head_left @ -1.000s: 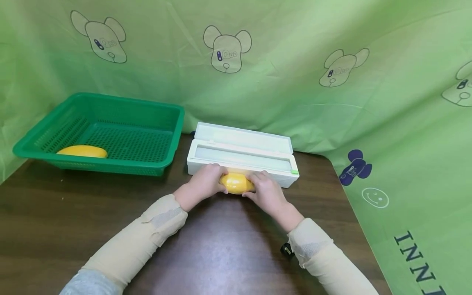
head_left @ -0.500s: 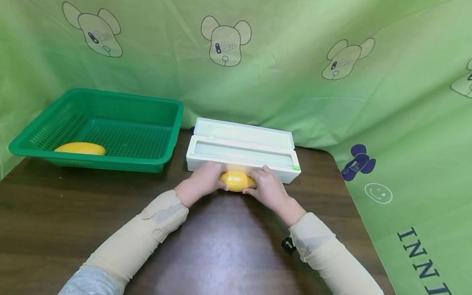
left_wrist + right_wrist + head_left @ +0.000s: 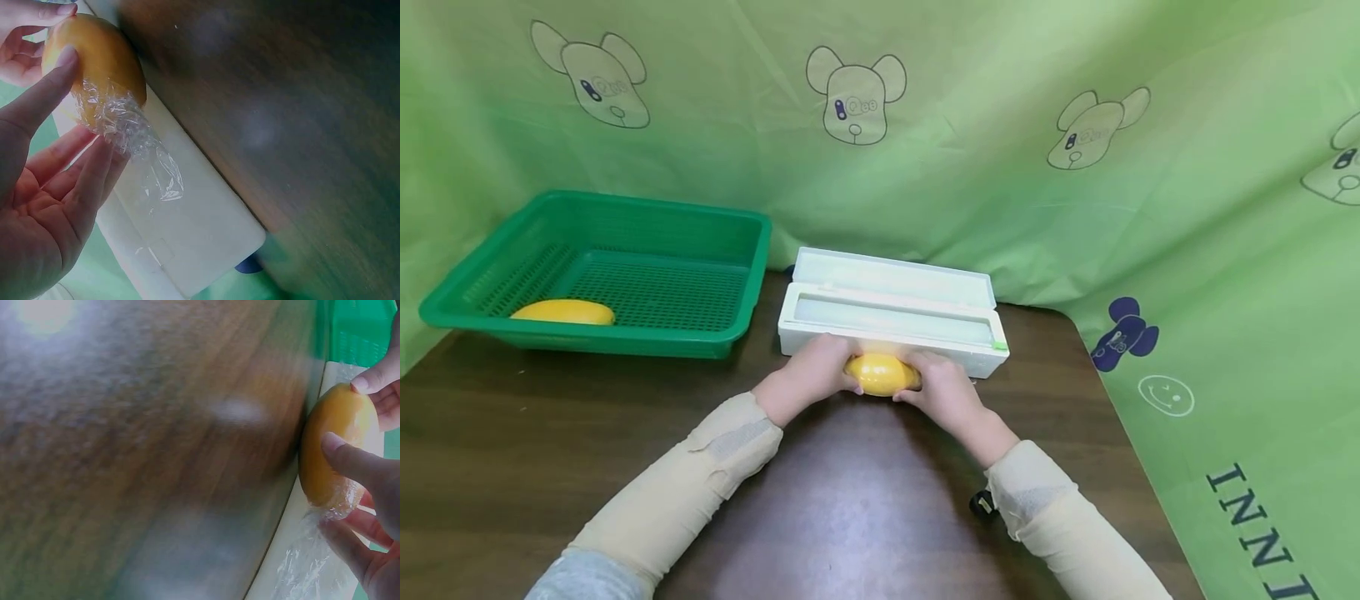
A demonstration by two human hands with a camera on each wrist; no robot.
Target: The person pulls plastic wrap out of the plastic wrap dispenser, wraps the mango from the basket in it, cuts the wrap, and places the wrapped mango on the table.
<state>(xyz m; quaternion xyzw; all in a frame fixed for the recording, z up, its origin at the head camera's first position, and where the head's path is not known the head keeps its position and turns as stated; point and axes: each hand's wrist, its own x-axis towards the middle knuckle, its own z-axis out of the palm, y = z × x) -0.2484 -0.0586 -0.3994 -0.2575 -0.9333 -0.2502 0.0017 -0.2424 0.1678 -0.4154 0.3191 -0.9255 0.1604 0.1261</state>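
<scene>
Seen from the left wrist, a person's left hand (image 3: 44,231) grips one end of a yellow mango (image 3: 112,56), thumb on top and fingers beneath, where clear plastic film (image 3: 125,122) gathers into a loose tail. The fruit is probably light and firm, with a smooth surface that could slide; the film appears limp, clingy and easily torn.

From the right wrist, the right hand (image 3: 386,487) holds the other end, its thumb on the mango's side and fingertips at the bunched film. The rounded ends look the surest hold; hard squeezing might bruise or dent the sides.

In the head view, the mango sits between both hands just in front of a white box (image 3: 985,363), its lid raised. A second mango (image 3: 563,312) lies in a green basket (image 3: 670,340). The dark wood-grain table (image 3: 850,517) catches glare; a green cartoon-print curtain (image 3: 715,125) hangs behind.
</scene>
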